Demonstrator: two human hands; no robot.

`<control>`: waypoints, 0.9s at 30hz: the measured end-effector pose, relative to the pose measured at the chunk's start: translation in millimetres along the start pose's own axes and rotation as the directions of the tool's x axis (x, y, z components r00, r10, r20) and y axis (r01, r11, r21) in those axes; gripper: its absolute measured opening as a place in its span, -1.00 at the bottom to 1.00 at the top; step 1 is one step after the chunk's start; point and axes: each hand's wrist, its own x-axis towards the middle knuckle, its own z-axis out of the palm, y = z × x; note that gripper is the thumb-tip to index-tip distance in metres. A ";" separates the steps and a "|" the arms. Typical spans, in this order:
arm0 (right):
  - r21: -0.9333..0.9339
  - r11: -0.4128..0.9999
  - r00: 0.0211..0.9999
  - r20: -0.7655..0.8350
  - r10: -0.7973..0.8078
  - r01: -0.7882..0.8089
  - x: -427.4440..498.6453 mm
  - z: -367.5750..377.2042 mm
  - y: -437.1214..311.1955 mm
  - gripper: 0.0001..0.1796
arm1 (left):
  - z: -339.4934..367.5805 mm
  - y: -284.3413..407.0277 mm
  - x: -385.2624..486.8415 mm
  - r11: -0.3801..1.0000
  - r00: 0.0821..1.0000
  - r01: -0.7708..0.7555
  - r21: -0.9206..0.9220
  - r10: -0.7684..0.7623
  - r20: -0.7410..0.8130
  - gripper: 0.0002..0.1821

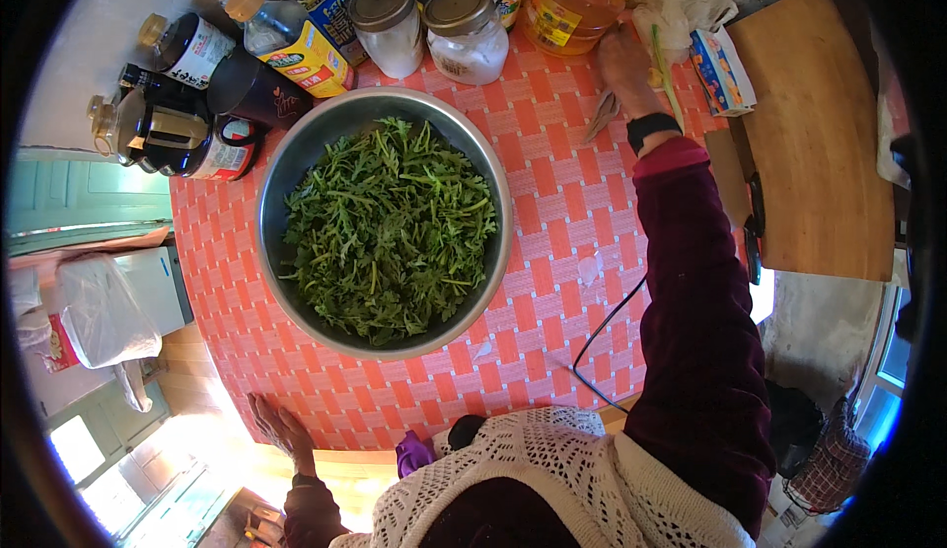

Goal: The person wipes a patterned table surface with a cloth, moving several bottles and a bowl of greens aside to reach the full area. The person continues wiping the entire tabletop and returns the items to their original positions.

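Observation:
A wide steel basin (pixel 500 252) stands on the table, filled with cut leafy greens (pixel 388 230). My right hand (pixel 624 63) reaches to the far side, beside the base of a large plastic jug of golden oil (pixel 570 15). Its fingertips are hard to make out, so whether they grip anything does not show. A green scallion stalk (pixel 666 78) lies just right of that hand, and a small brownish, wrinkled thing (pixel 603 115) lies below it. My left hand (pixel 285 429) rests at the table's near left edge, fingers extended, holding nothing.
Sauce bottles (pixel 300 41), two lidded glass jars (pixel 467 37) and a dark mug (pixel 255 89) crowd the back left. On the right are a small carton (pixel 721 71), a wooden board (pixel 814 141) and dark handles (pixel 753 230). A black cable (pixel 592 348) crosses the red woven-pattern tablecloth (pixel 547 252).

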 end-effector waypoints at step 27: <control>0.155 0.978 0.984 0.084 -0.157 0.143 -207.7 -121.2 -105.8 -0.37 | 12.7 -14.8 -4.0 0.992 0.994 -0.007 -0.125 -0.007 -0.107 -0.43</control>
